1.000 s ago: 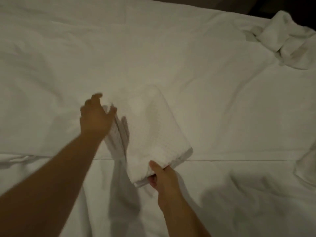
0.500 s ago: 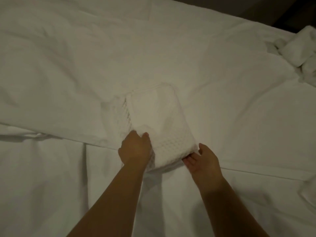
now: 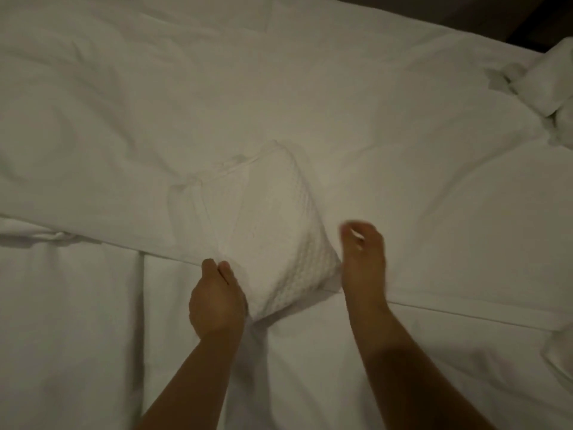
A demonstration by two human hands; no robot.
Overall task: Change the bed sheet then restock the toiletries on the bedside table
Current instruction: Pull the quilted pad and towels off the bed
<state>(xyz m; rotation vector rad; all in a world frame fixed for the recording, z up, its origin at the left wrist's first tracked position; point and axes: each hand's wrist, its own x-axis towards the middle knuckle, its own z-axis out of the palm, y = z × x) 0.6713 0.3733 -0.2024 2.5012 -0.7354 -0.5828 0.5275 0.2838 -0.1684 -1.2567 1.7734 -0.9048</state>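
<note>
A folded white waffle-weave cloth (image 3: 273,231) lies in the middle of the bed, on top of the white bed sheet (image 3: 310,88). My left hand (image 3: 217,301) sits at the cloth's near left corner with its fingers curled against the edge. My right hand (image 3: 362,259) is blurred, lifted just right of the cloth's near right side, fingers loosely curled and holding nothing. A hemmed sheet edge (image 3: 465,315) runs across the bed under both hands.
A bundle of crumpled white linen (image 3: 539,85) lies at the bed's far right corner. Another white fold (image 3: 561,342) shows at the right edge. Dark floor or furniture (image 3: 527,20) lies beyond the bed's far edge.
My left hand came from the cloth's far left side to its near left corner. My right hand let go of the near edge and lifted up to the right.
</note>
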